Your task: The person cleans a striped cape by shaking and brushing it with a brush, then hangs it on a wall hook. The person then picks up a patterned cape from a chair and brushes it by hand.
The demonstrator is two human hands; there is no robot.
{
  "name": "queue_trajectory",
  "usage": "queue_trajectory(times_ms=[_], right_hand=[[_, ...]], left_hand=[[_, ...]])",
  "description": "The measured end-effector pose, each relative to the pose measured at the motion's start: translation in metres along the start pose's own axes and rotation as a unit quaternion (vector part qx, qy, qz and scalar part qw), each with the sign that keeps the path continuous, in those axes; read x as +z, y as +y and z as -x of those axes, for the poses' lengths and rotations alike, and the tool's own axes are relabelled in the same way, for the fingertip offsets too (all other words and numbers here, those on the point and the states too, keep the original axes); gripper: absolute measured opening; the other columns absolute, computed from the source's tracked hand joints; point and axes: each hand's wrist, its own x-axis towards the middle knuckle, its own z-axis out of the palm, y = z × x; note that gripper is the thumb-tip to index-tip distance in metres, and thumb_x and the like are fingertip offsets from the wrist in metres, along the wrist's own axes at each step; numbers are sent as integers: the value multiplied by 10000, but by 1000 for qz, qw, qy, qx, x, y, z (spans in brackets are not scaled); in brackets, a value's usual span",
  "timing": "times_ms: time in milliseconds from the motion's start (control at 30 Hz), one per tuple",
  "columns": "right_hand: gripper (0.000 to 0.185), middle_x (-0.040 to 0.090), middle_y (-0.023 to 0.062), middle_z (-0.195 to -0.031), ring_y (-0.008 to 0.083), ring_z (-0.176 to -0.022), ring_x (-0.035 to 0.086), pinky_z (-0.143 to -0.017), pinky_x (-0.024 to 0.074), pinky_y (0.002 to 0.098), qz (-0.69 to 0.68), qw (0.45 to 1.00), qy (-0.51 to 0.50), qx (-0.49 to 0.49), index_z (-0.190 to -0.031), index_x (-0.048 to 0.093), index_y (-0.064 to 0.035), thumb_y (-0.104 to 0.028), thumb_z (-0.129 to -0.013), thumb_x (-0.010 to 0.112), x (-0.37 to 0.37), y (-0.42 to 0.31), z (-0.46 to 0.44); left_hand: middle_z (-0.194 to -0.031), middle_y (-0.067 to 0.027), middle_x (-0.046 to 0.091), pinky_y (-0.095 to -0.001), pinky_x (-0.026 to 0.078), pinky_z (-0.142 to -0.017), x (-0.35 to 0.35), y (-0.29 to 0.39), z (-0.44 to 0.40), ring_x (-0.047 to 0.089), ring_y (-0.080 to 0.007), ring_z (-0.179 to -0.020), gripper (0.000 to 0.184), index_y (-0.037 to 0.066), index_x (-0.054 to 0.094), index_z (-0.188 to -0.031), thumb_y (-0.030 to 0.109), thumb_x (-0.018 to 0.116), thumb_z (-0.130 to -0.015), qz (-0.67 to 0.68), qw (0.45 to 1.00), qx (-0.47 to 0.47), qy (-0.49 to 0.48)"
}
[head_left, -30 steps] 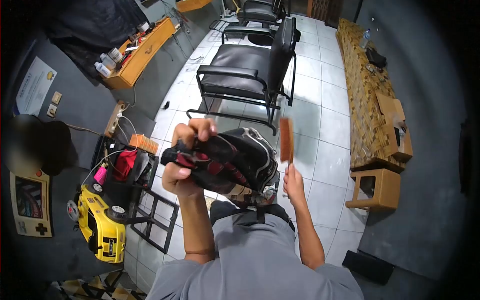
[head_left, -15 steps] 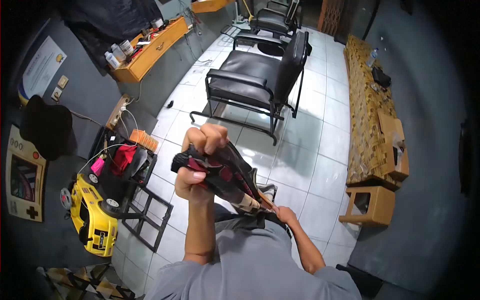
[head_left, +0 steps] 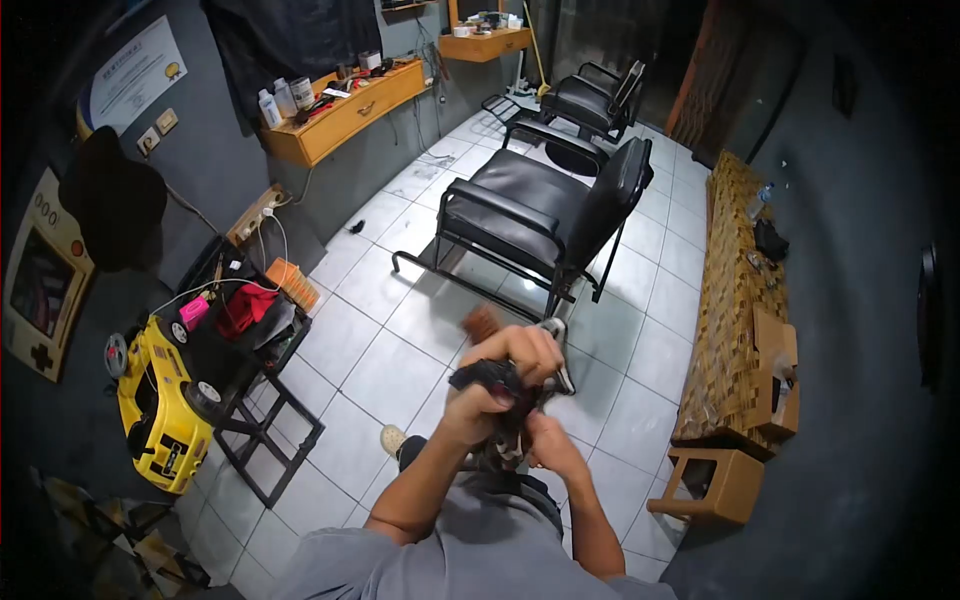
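My left hand (head_left: pixel 500 385) is closed on a bunched dark cloth with a red and pale pattern (head_left: pixel 515 425), held in front of my waist. Close below it, my right hand (head_left: pixel 555 447) is closed near the cloth's lower part. A blurred brown end, looking like the head of a brush (head_left: pixel 481 322), sticks out beyond my left hand. Its handle is hidden behind the hand and cloth; half a second ago a thin wooden handle showed in my right hand. Pale parts of the cloth hang between my wrists.
Black barber chairs (head_left: pixel 520 190) stand ahead on white tiles. At left are a yellow toy car (head_left: pixel 160 400), a black metal frame (head_left: pixel 270 440) and a wooden shelf (head_left: pixel 350 110) with bottles. A patterned bench (head_left: pixel 725 320) and a brown plastic stool (head_left: pixel 735 485) line the right wall.
My left hand has moved right and down with the cloth, closer to my right hand. The cloth is more bunched, and the brown brush-like end now shows beyond it. The view has tilted up.
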Motion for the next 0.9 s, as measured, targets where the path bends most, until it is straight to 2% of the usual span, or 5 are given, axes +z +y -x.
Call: queue_trajectory(times_ms=[133,333,467,633,900], right_hand=[[518,623,233,-837,423,-800,584,-725,473,424,398,917,38,5,-941,625,-23,-448,-928,329,-33,147,-38],[657,620,220,-722,372,-698,625,-601,490,430,514,816,179,194,-887,635,14,-576,-880,345,-82,272,-27],[549,394,-8,-484,119,-378,391,-361,322,283,71,958,256,103,-632,446,-88,-543,-918,330,-63,139,-23],[523,289,-42,-488,62,-364,262,-334,218,230,-339,929,52,-136,-710,388,-115,-585,-911,279,8,0,8],[565,618,159,-814,313,-761,580,-658,452,364,287,950,-15,-121,-1021,541,-8,-501,-938,278,12,139,-58]], left_hand=[[-638,-23,316,-303,262,-626,-13,24,-6,301,-170,-620,230,103,307,-672,235,477,-590,52,993,70,74],[-715,-59,334,-286,276,-667,-25,33,-6,305,-175,-678,283,67,323,-727,265,491,-614,-32,991,103,81],[-779,-59,327,-273,266,-690,-27,26,1,297,-154,-717,328,48,339,-785,273,528,-639,-160,979,60,107],[-974,-154,409,-364,297,-866,-23,-4,10,387,-241,-889,406,9,363,-1019,196,587,-737,-417,908,42,19],[-984,-133,318,-349,301,-767,-25,8,5,307,-201,-840,567,32,282,-1023,304,656,-693,-460,874,143,67]])
